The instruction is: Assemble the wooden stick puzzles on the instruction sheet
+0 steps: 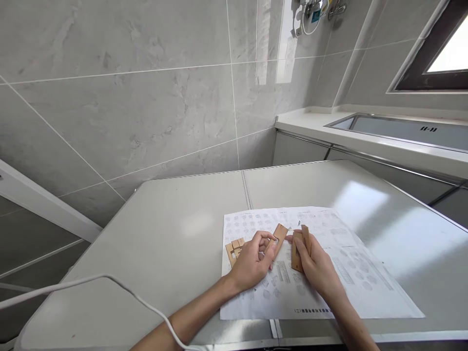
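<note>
My left hand (254, 261) is closed on a flat wooden piece (281, 234), tilted up to the right, with an opening near the fingertips. In my right hand (316, 261) are wooden pieces: a flat one (297, 262) and a narrower strip (305, 234) along its right side. Whether these two are joined I cannot tell. The held pieces are close together but apart, above a printed paper sheet (373, 297). Beside my left hand, partly hidden by it, more wooden pieces with slots (231, 251) lie on the sheet's left edge.
The sheet, with rows of small drawings, lies on a pale folding table (175, 214) with a centre seam. A white cable (120, 292) crosses over my left forearm. Behind stands a grey tiled wall (164, 107). A counter with a sink (402, 129) is at the right.
</note>
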`<action>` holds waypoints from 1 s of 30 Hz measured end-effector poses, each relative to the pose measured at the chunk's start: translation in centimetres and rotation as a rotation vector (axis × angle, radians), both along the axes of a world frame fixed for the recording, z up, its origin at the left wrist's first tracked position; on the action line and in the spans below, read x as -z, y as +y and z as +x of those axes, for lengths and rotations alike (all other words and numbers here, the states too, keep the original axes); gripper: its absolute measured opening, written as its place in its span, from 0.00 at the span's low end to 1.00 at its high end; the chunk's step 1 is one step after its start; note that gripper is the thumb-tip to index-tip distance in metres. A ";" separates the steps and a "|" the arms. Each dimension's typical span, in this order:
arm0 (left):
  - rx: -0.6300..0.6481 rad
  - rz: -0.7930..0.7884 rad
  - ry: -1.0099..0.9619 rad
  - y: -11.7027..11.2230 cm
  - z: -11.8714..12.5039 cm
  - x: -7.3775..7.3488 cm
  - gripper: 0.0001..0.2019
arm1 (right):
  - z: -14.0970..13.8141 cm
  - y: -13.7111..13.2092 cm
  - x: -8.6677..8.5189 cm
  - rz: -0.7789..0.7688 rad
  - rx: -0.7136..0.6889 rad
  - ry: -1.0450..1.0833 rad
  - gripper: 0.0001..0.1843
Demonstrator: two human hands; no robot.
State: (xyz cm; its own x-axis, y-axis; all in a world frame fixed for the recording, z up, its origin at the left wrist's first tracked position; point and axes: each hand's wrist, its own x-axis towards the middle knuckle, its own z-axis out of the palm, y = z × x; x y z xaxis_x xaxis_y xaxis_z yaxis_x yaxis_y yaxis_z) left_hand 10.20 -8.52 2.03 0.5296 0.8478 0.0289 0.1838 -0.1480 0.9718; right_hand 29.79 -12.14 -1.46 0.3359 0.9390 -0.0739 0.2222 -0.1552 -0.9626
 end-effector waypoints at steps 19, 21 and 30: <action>0.110 -0.082 -0.058 -0.5 0.3 1.3 0.21 | -0.9 -0.3 1.9 0.085 -0.064 -0.560 0.23; 0.102 -0.098 -0.062 -0.5 0.3 1.3 0.21 | -0.9 -0.3 2.0 0.089 -0.054 -0.585 0.23; 0.095 -0.064 -0.041 -0.2 0.2 1.5 0.20 | -0.7 -0.6 1.7 0.199 0.059 -0.566 0.28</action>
